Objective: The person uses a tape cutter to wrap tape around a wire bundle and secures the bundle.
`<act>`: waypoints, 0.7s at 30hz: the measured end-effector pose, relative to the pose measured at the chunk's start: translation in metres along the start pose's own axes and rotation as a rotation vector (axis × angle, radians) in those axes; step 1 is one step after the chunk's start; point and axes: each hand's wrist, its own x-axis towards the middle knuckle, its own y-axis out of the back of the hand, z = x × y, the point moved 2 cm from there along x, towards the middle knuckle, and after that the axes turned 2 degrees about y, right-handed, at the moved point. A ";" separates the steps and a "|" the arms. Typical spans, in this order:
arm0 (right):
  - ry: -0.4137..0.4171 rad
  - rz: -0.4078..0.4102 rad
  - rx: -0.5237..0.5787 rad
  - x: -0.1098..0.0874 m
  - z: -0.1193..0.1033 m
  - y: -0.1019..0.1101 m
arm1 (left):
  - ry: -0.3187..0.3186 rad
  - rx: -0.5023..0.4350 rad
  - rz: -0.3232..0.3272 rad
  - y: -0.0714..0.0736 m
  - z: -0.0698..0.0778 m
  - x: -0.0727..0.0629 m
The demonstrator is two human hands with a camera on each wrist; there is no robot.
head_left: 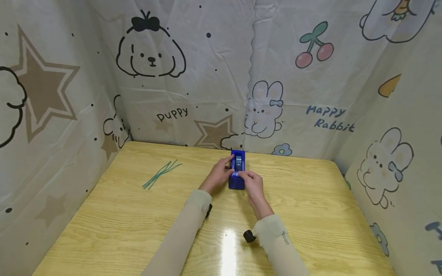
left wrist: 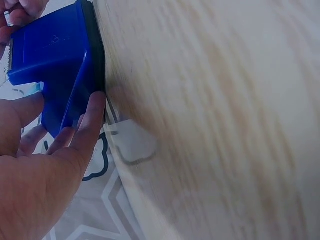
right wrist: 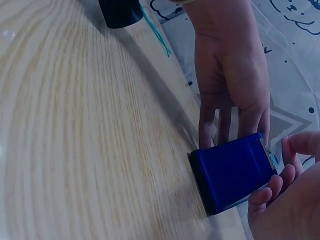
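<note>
Sleeves (head_left: 181, 234), left hand (head_left: 217, 175) round dispenser (head_left: 236, 184), long axis outward, cutter (right wrist: 269, 154) nearward, right hand (head_left: 254, 186) tight on tape (head_left: 238, 163).

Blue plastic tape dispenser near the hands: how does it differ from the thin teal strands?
The blue plastic tape dispenser is bulky and blocky; the thin teal strands are slender, several crossing one another. The left hand grips the dispenser, while the strands lie untouched. Both are on the wood-grain table.

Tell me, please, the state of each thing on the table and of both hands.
Tape dispenser: upright on the table
Clear tape: roll seated in the dispenser
Green strands: lying crossed, untouched
Left hand: gripping the dispenser
Right hand: apparently pinching the tape's end
</note>
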 end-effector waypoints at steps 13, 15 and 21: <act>-0.002 0.000 -0.020 -0.008 0.001 0.002 | -0.001 -0.014 0.004 -0.001 -0.001 0.000; -0.006 0.009 -0.021 -0.009 0.001 0.002 | -0.001 -0.011 0.000 -0.001 -0.001 0.000; -0.009 0.009 -0.009 -0.013 0.002 0.003 | 0.005 -0.011 0.000 -0.002 -0.001 0.000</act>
